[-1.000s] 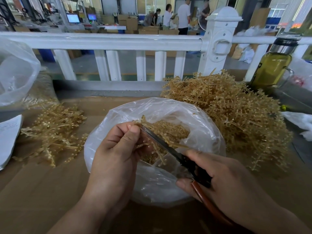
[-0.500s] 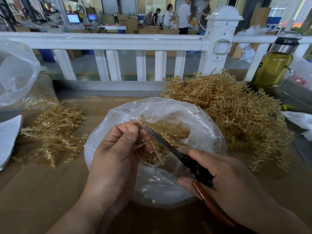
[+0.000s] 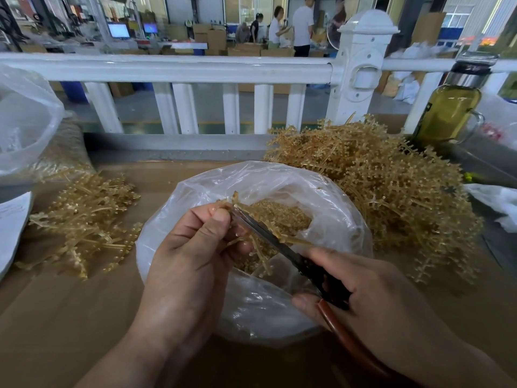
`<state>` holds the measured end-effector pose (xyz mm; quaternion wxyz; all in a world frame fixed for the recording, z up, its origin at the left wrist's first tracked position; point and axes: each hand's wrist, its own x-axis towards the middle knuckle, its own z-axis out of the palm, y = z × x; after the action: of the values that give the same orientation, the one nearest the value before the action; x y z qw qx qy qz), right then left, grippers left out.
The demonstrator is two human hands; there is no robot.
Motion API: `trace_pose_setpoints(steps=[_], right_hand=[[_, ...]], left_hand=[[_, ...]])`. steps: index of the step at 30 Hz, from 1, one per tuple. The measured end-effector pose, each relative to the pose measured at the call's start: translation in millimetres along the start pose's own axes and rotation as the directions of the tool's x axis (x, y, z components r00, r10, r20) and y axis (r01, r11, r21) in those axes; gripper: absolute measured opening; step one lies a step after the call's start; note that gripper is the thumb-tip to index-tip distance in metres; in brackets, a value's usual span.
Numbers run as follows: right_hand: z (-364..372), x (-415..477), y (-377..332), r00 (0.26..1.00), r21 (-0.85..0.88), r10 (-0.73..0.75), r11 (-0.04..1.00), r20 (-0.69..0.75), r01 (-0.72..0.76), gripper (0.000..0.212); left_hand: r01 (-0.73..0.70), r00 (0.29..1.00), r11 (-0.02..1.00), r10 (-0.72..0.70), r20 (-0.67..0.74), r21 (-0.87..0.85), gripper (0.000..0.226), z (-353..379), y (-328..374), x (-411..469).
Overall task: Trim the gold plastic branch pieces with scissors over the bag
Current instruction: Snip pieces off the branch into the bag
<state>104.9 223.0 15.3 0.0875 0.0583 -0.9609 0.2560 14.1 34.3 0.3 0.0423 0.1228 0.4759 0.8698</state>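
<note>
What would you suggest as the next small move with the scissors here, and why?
Probably squeeze the scissors to snip. The left hand pinches a gold branch piece above the open bag, and the right hand holds the blades against it, so the cut bits should drop into the bag.

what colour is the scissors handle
The scissors handle is reddish-brown, gripped by the right hand; head view.

You have no text here that can be read. The white sheet [image 3: 11, 225] on the desk at your left carries faint printed lines, too blurred to make out. The dark strip on the glass bottle [image 3: 447, 113] and the far monitors [image 3: 119, 29] show nothing legible.
</note>
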Motion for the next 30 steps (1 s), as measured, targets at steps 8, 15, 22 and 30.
trace_pose_setpoints(steps=[8, 15, 22, 30], right_hand=[[0.2, 1.0, 2.0, 1.0, 0.007, -0.006, 1.0, -0.007, 0.006, 0.06], [0.7, 1.0, 1.9, 1.0, 0.023, -0.02, 1.0, 0.004, 0.02, 0.059], [-0.5, 0.0, 0.1, 0.999, 0.007, -0.026, 1.0, -0.033, 0.026, 0.064], [-2.8, -1.1, -2.6, 1.0, 0.006, -0.022, 1.0, -0.014, 0.022, 0.061]], left_hand=[[0.001, 1.0, 1.0, 0.0, -0.018, 0.018, 0.022, 3.1, -1.1, -1.4], [0.004, 1.0, 1.0, -0.004, -0.012, 0.025, 0.022, 0.3, -2.2, -1.9], [0.003, 1.0, 1.0, -0.003, -0.001, 0.024, 0.023, -0.9, -1.7, -1.9], [0.007, 1.0, 1.0, -0.007, 0.007, 0.017, 0.024, -0.1, -1.4, -1.9]])
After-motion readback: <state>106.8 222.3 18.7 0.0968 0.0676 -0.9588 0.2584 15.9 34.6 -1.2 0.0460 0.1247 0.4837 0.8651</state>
